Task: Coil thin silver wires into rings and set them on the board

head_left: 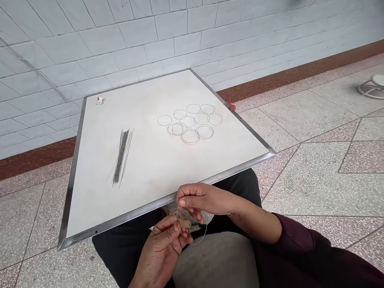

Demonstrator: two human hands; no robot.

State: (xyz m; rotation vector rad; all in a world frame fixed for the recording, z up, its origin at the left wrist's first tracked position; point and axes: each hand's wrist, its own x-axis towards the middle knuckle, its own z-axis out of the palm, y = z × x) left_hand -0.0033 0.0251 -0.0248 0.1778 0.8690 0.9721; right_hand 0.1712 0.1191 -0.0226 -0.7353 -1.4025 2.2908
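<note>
At the frame's lower centre, a thin wire loop (205,232) hung between the hands, the right hand (199,200) pinched narrow on its upper left edge, the left hand (165,242) gripping a brown piece (185,223) beside it. The table (147,104) bore wire rings (198,129) right of centre, straight wires (121,157) at left.

White table (144,168), metal edging (135,212). Loose bundle of straight wires (121,158) beyond the left hand (163,244), off leftward. Wire rings (188,127), several overlapping, beyond the right hand (207,198). Small red-and-white object (101,100), far corner, farthest from either hand.
</note>
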